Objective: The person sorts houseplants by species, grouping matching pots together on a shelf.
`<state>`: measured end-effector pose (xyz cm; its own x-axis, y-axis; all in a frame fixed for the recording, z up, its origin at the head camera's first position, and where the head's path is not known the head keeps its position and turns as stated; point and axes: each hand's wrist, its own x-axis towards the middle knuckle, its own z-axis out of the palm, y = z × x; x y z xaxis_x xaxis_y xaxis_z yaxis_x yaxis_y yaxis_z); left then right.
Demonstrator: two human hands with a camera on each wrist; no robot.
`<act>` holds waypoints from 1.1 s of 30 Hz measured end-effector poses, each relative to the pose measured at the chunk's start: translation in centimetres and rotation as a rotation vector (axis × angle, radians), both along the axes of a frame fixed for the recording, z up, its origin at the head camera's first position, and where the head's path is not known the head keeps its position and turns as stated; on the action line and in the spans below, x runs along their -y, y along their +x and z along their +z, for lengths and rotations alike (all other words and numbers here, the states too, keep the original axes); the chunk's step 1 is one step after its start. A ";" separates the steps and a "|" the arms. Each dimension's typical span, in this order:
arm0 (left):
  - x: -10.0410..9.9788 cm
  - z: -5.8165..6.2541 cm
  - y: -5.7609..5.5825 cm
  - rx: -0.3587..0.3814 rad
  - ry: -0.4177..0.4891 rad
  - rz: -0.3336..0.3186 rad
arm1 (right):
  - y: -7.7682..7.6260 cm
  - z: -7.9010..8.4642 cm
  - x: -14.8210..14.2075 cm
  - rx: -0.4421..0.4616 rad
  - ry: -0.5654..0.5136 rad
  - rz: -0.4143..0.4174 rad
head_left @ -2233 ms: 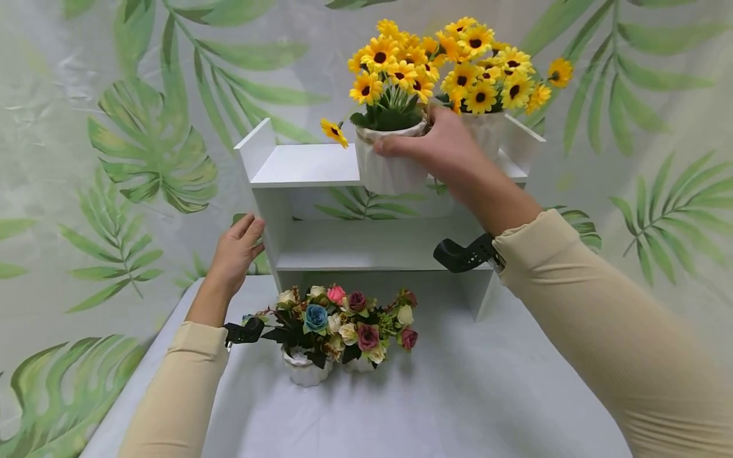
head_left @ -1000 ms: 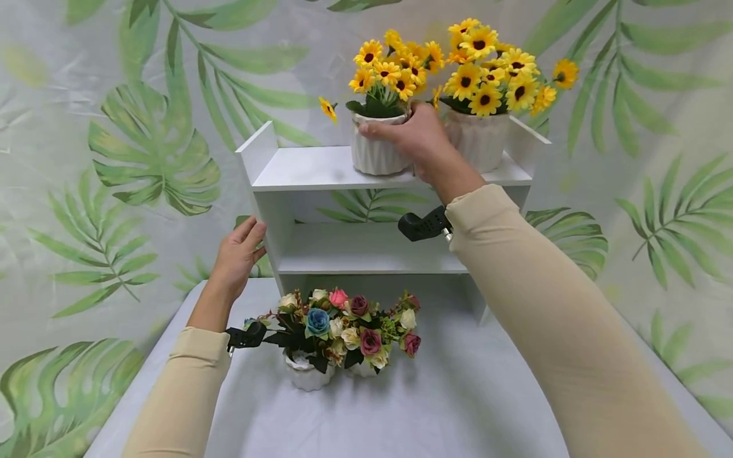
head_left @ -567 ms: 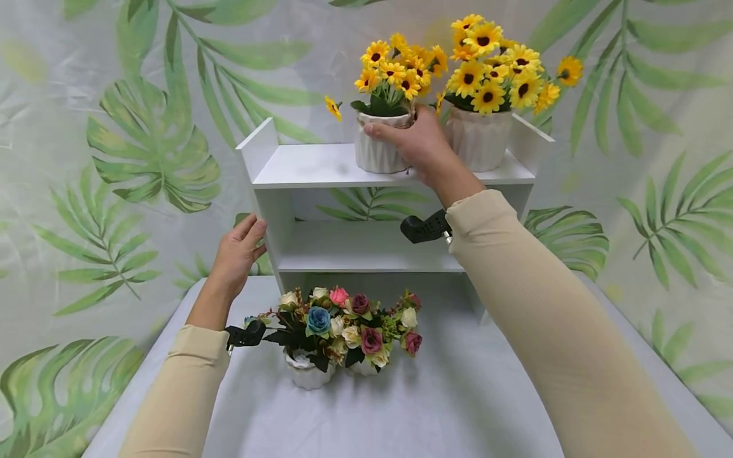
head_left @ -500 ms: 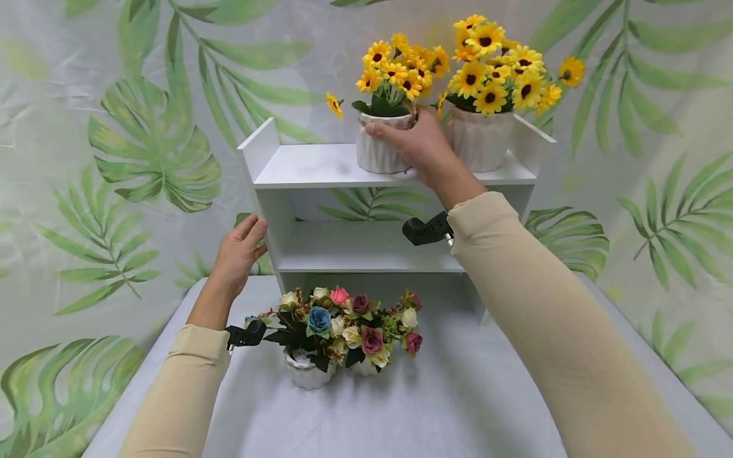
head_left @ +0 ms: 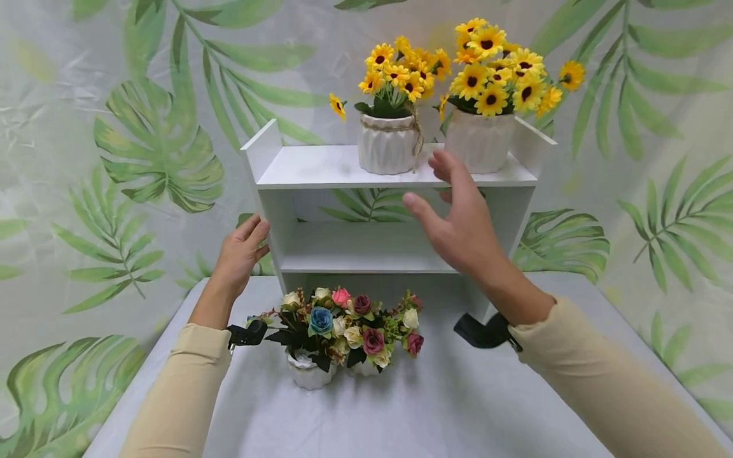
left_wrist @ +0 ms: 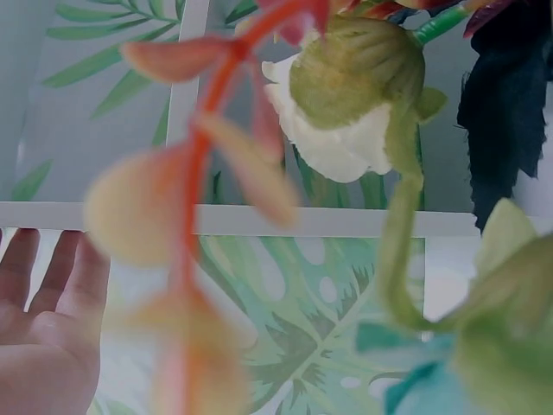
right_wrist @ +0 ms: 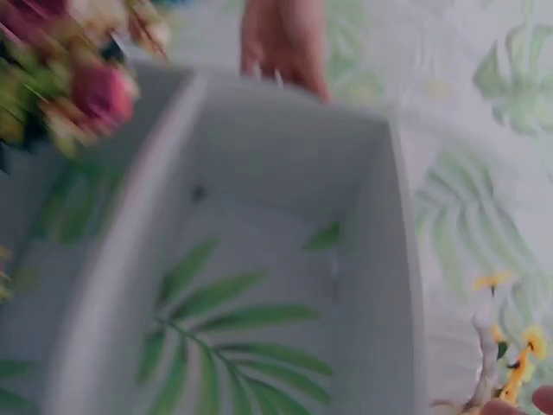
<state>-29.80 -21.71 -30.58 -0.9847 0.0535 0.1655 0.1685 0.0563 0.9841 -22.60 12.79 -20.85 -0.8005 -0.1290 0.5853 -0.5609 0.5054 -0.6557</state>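
– Where do we have our hands?
– Our left hand (head_left: 240, 248) rests its fingertips against the left side of the shelf (head_left: 372, 245), not gripping. Our right hand (head_left: 460, 219) is in front of the shelf's upper part, thumb and fingers apart, holding nothing.
– And the pots?
– We see the left pot (head_left: 385, 146) upright near the middle of the shelf's top, twine (head_left: 417, 137) round it; the right pot (head_left: 480, 143) stands near the shelf's right end.
– How would we expect them to handle?
– Stiff, probably breakable, perhaps top-heavy; we'd hold the ribbed wall below the rim.
– Edges and room?
– Both stand near the shelf's front edge, with a narrow gap between; we have more room leftward. On the desk (head_left: 412, 407), roses (head_left: 349, 324) crowd the shelf's lower left.
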 end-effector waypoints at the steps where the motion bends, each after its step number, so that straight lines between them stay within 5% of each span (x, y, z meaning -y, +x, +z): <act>1: 0.0 0.0 0.0 -0.003 0.001 0.000 | 0.7 -0.9 -0.4 -0.017 0.011 0.015; 7: 0.1 -0.1 -0.1 -0.008 -0.006 0.005 | 3.5 -6.7 -2.9 -0.140 0.045 0.042; 11: 0.0 0.1 -0.3 -0.012 -0.005 0.000 | 3.4 -12.6 -4.9 -0.393 0.008 0.075; 14: -0.3 0.3 -0.6 -0.017 0.008 0.004 | 3.6 -17.1 -6.2 -0.395 0.044 0.139; 18: -0.4 0.2 -0.5 -0.018 0.000 0.014 | 4.4 -20.3 -6.8 -0.147 0.116 0.206; 24: 0.0 0.1 -0.1 -0.011 -0.003 0.022 | 4.8 -21.4 -5.9 0.249 0.254 0.260; 29: -0.1 0.1 -0.3 -0.019 -0.005 0.008 | 4.8 -22.5 -4.2 0.355 0.370 0.203; 33: -0.3 0.1 -0.5 -0.018 0.009 0.009 | 4.5 -23.6 -2.1 0.471 0.298 0.138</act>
<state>-30.26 -21.42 -30.50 -0.9821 0.0425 0.1833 0.1853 0.0487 0.9815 -18.13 14.90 -44.48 -0.9301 -0.3558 0.0914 -0.3165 0.6497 -0.6912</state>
